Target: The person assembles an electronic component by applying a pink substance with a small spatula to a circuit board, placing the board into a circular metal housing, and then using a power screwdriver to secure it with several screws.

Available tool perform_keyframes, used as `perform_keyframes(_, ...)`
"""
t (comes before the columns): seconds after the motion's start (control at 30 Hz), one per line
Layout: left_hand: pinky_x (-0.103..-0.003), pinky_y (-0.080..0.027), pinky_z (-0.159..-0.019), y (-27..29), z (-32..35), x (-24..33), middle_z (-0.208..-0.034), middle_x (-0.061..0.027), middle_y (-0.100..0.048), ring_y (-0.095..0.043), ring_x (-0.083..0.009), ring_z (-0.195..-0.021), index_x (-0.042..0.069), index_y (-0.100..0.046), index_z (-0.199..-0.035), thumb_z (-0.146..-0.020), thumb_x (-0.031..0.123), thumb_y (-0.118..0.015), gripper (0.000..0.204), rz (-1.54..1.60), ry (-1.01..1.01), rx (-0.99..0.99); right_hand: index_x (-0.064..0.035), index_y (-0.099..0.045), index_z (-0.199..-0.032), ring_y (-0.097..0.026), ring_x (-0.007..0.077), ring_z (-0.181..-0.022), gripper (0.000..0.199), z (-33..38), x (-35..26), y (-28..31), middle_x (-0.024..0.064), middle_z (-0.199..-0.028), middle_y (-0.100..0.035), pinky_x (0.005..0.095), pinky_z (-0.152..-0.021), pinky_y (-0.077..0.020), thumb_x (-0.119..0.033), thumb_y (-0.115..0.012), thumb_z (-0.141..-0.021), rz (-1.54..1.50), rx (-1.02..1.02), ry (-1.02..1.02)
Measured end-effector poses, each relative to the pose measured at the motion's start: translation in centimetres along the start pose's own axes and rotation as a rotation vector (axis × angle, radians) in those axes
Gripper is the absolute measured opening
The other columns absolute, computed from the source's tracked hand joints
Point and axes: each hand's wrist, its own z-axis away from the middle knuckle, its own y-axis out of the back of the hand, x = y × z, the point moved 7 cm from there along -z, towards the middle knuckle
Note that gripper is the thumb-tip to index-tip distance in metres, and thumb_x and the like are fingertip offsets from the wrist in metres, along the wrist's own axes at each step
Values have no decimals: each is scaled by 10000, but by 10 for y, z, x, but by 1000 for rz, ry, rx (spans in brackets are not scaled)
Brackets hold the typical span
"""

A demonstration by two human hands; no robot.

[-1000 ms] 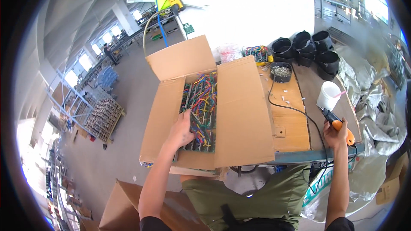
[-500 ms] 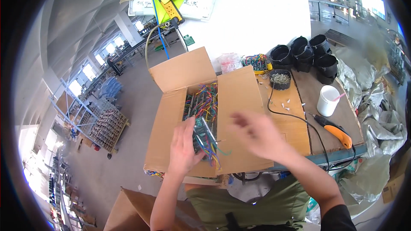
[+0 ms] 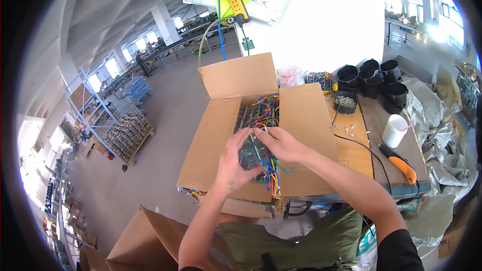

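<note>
An open cardboard box (image 3: 211,135) sits on the wooden table, full of circuit boards with coloured wires. My left hand (image 3: 232,163) and my right hand (image 3: 280,144) meet over the near end of the box. Together they grip one green circuit board (image 3: 251,156) with yellow, blue and red wires (image 3: 271,174) hanging from it. The board is lifted slightly above the others. More wired boards (image 3: 263,110) lie deeper in the box.
An orange-handled tool (image 3: 399,161) with a black cable lies on the table's right edge, beside a white cup (image 3: 394,130). Black pots (image 3: 374,78) and a tub of screws (image 3: 345,102) stand at the back. Another cardboard box (image 3: 145,243) sits on the floor.
My right hand has left the orange tool on the table and come across to the box. Both hands now hold one wired board, lifted from the pile.
</note>
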Motion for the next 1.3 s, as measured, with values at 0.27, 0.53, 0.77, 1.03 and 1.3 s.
perform_keyframes(0.27,-451,-460,-971,-6,-6,20,-1202,-219,-555,-531,-418,-1098,-46,-350,-1410,-588,52,-844,965,-244,-132,-3,45,-605,-801,-638,436,-715,394,7,-27,-1,280,-709,-614,467,-613,-498,-266,-480,-1009,447,93,99)
perform_keyframes(0.53,-441,-473,-903,-10,-5,21,-1164,-221,-567,-555,-390,-1041,-57,-397,-1397,-634,85,-819,883,-115,-218,108,54,-611,-884,-589,248,-664,348,12,-21,-9,190,-706,-618,397,-606,-464,-243,-483,-1013,279,11,85)
perform_keyframes(0.77,-434,-477,-869,-24,-5,20,-1090,-215,-569,-559,-382,-997,-70,-411,-1385,-630,79,-834,878,-97,-186,86,36,-586,-826,-567,133,-596,438,16,7,-5,103,-655,-611,355,-560,-475,-326,-466,-1041,6,-35,-14)
perform_keyframes(1.03,-415,-488,-884,-44,-12,34,-1123,-195,-580,-578,-361,-1031,-41,-431,-1387,-592,128,-888,932,-119,-220,93,-10,-605,-908,-563,101,-581,431,31,8,19,20,-692,-593,288,-502,-473,-382,-439,-1049,-18,-80,-29)
perform_keyframes(1.3,-435,-490,-874,-58,-18,48,-1117,-213,-591,-572,-384,-1023,-56,-451,-1351,-600,52,-842,854,-81,-245,73,-18,-594,-944,-557,103,-536,427,39,27,34,14,-674,-573,272,-444,-454,-403,-437,-1041,-107,-72,-73)
